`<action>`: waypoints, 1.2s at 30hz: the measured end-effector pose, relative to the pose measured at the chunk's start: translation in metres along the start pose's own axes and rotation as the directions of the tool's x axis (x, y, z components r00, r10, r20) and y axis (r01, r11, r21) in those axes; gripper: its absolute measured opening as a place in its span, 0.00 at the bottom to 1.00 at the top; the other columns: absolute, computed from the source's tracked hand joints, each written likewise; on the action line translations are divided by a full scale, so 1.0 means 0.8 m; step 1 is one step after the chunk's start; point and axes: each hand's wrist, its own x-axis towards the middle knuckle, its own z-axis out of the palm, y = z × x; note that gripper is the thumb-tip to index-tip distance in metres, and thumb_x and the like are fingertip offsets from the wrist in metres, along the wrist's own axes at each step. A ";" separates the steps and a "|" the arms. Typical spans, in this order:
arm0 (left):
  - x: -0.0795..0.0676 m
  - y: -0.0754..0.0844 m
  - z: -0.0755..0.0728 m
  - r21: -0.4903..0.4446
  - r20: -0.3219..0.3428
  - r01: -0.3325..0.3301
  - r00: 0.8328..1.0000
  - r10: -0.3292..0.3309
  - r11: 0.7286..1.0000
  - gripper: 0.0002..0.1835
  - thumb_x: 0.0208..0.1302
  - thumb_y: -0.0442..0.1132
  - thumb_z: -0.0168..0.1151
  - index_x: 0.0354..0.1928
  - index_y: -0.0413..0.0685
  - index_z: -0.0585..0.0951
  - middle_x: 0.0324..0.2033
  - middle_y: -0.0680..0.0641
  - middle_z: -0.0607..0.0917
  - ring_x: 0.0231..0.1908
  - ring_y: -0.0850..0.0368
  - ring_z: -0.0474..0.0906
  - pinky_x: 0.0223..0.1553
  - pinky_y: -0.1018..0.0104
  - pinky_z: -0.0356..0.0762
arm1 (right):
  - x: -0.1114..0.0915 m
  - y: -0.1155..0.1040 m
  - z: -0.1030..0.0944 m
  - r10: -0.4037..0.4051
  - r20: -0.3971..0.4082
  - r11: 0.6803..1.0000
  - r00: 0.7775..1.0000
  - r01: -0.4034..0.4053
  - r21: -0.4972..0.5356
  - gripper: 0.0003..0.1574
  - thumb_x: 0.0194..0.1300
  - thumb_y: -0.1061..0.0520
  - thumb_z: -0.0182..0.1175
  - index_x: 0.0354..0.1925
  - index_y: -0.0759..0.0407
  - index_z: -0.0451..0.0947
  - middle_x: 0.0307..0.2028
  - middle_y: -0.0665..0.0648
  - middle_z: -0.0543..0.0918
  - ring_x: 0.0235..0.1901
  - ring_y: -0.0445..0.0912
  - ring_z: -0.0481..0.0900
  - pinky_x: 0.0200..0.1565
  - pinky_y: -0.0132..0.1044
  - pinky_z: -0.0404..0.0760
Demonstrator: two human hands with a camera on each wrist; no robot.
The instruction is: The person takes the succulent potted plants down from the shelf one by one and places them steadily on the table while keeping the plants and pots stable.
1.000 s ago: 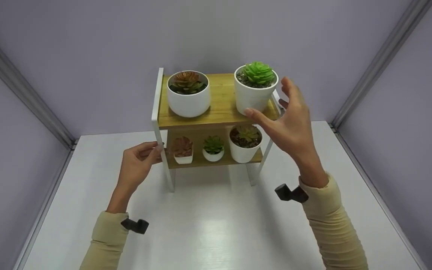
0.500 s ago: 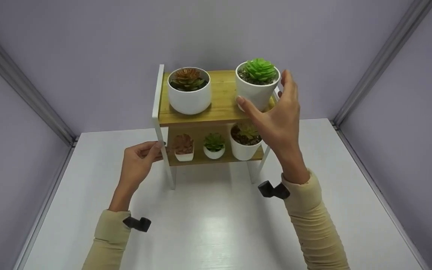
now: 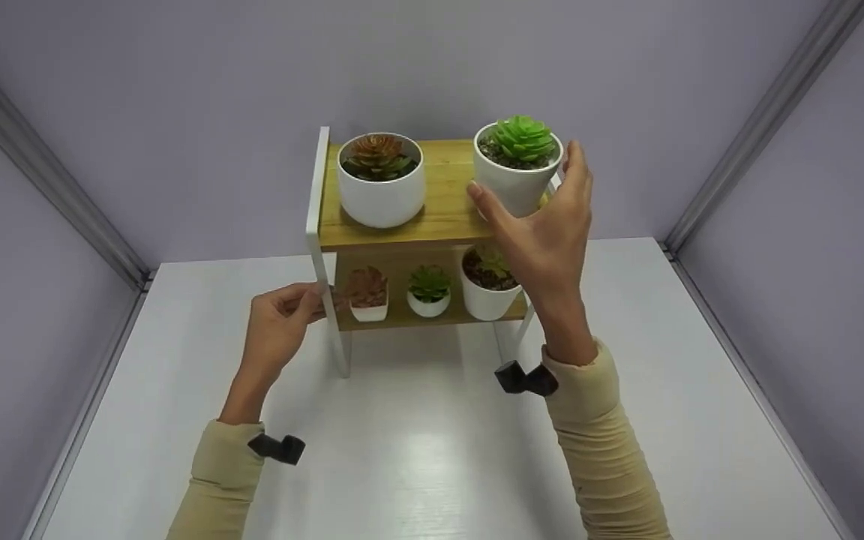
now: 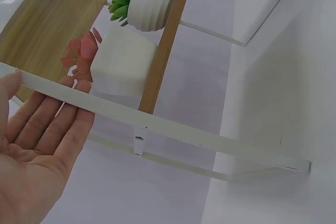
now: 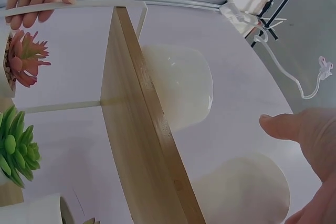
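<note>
Inside curved right grip (image 3: 544, 236), succulent pot (image 3: 514, 187)

White frame (image 3: 317, 187), bright green succulent (image 3: 523, 140), white pot (image 3: 511, 184), grained tan shelf (image 3: 448, 193)

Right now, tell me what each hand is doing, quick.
Left hand: holding the white shelf frame.
Right hand: open beside the bright green succulent's pot; finger contact cannot be told.
</note>
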 end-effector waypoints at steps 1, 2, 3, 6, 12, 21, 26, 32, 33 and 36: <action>0.000 0.000 0.000 0.001 0.000 0.002 1.000 -0.002 1.000 0.18 0.79 0.44 0.60 0.54 0.35 0.87 0.53 0.35 0.89 0.52 0.55 0.90 0.54 0.69 0.87 | 0.001 -0.001 0.002 0.015 -0.010 1.000 1.000 -0.015 -0.002 0.75 0.54 0.39 0.81 0.81 0.70 0.50 0.78 0.70 0.62 0.80 0.59 0.61 0.81 0.53 0.61; 0.000 0.000 0.000 0.000 -0.002 0.005 1.000 -0.005 1.000 0.18 0.79 0.45 0.61 0.54 0.35 0.87 0.53 0.36 0.90 0.52 0.54 0.90 0.54 0.69 0.87 | 0.001 -0.001 0.003 0.030 -0.020 1.000 0.999 -0.030 -0.003 0.75 0.53 0.39 0.82 0.81 0.69 0.50 0.78 0.69 0.62 0.80 0.60 0.61 0.81 0.53 0.61; 0.000 0.001 0.001 0.000 0.000 0.006 1.000 -0.006 1.000 0.19 0.79 0.45 0.60 0.54 0.34 0.87 0.53 0.36 0.89 0.53 0.52 0.90 0.54 0.69 0.87 | 0.002 -0.002 0.005 0.045 -0.029 0.999 0.999 -0.045 -0.003 0.76 0.53 0.40 0.82 0.81 0.69 0.49 0.79 0.69 0.61 0.80 0.60 0.61 0.81 0.53 0.62; -0.001 0.001 0.001 -0.003 -0.001 0.008 1.000 -0.008 1.000 0.20 0.80 0.45 0.59 0.54 0.32 0.86 0.54 0.33 0.88 0.55 0.46 0.89 0.54 0.69 0.87 | 0.004 -0.003 0.009 0.082 -0.045 0.997 0.996 -0.082 0.011 0.76 0.53 0.40 0.82 0.82 0.68 0.48 0.79 0.69 0.60 0.80 0.59 0.61 0.81 0.52 0.62; -0.004 0.000 0.003 -0.012 -0.010 0.012 1.000 -0.013 1.000 0.22 0.80 0.46 0.59 0.54 0.30 0.85 0.55 0.31 0.88 0.57 0.41 0.88 0.54 0.69 0.87 | 0.003 -0.005 0.019 0.123 -0.063 0.991 0.990 -0.119 0.053 0.76 0.53 0.42 0.82 0.82 0.66 0.47 0.78 0.68 0.59 0.78 0.58 0.62 0.79 0.52 0.65; -0.002 0.000 0.004 -0.012 0.008 0.028 1.000 -0.028 1.000 0.24 0.80 0.47 0.57 0.56 0.29 0.84 0.56 0.31 0.87 0.58 0.41 0.87 0.56 0.69 0.86 | 0.003 -0.009 0.033 0.163 -0.077 0.984 0.984 -0.157 0.079 0.77 0.53 0.41 0.82 0.82 0.65 0.46 0.79 0.66 0.57 0.79 0.54 0.61 0.79 0.49 0.65; -0.003 0.000 0.004 -0.010 0.004 0.033 0.999 -0.032 0.999 0.23 0.80 0.48 0.58 0.54 0.29 0.84 0.54 0.32 0.88 0.58 0.41 0.87 0.57 0.67 0.86 | 0.004 -0.009 0.042 0.176 -0.090 0.979 0.980 -0.164 0.124 0.77 0.54 0.43 0.81 0.83 0.64 0.43 0.80 0.65 0.56 0.78 0.54 0.62 0.78 0.47 0.67; -0.003 -0.001 0.004 -0.002 -0.006 0.031 0.999 -0.031 1.000 0.25 0.79 0.50 0.59 0.52 0.31 0.85 0.52 0.34 0.89 0.56 0.42 0.89 0.57 0.67 0.87 | 0.007 -0.008 0.048 0.193 -0.096 0.971 0.976 -0.176 0.161 0.77 0.55 0.45 0.81 0.83 0.64 0.41 0.80 0.64 0.57 0.79 0.53 0.62 0.79 0.45 0.65; -0.003 -0.001 0.004 0.002 -0.007 0.031 0.999 -0.031 1.000 0.25 0.79 0.51 0.59 0.52 0.31 0.86 0.52 0.34 0.89 0.56 0.43 0.89 0.57 0.67 0.87 | 0.008 -0.007 0.049 0.194 -0.099 0.970 0.976 -0.176 0.170 0.77 0.55 0.46 0.81 0.83 0.64 0.41 0.80 0.64 0.56 0.79 0.53 0.62 0.79 0.44 0.64; -0.002 -0.001 0.004 0.003 -0.005 0.026 1.000 -0.026 1.000 0.24 0.79 0.50 0.59 0.52 0.31 0.86 0.51 0.34 0.89 0.55 0.43 0.89 0.57 0.66 0.87 | 0.010 -0.006 0.052 0.194 -0.111 0.966 0.975 -0.170 0.196 0.78 0.54 0.48 0.82 0.83 0.65 0.40 0.80 0.65 0.56 0.79 0.52 0.61 0.79 0.42 0.64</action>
